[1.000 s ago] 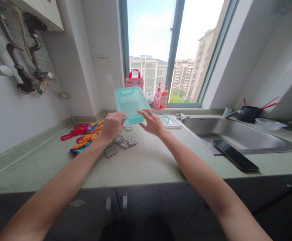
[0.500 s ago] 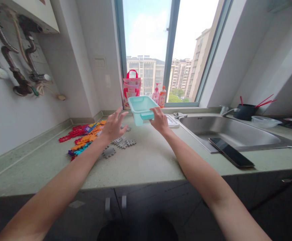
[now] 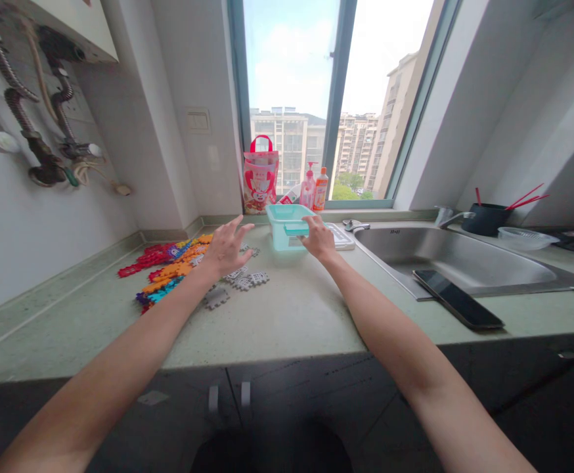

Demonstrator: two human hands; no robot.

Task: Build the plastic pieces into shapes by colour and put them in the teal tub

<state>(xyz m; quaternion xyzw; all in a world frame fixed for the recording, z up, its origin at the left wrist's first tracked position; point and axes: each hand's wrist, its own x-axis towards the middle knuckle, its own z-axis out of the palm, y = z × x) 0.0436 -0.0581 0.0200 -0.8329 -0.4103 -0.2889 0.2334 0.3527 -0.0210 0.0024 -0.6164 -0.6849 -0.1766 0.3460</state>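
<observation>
My right hand (image 3: 319,238) grips the near right corner of a mint-green plastic box (image 3: 278,231), by its handle. The box appears upright on the countertop, with its top uncovered. To its left, my left hand (image 3: 228,247) is raised with the fingers apart and holds nothing. Beneath and beside that hand lie grey puzzle-like foam pieces (image 3: 217,297) with notched edges. Farther left is a spread of orange pieces (image 3: 173,270), red pieces (image 3: 150,258) and teal pieces (image 3: 163,291), partly hidden by my left forearm.
A white lid-like panel (image 3: 342,238) lies right of the box, near the steel sink (image 3: 457,253). A phone (image 3: 457,299) rests across the sink's front edge. Behind stand a red-and-pink bag (image 3: 261,180), a pump bottle (image 3: 308,188) and an orange bottle (image 3: 320,190).
The box has come down and slightly right in my right hand, from tilted in the air to level at the counter. My left hand has shifted slightly, still spread.
</observation>
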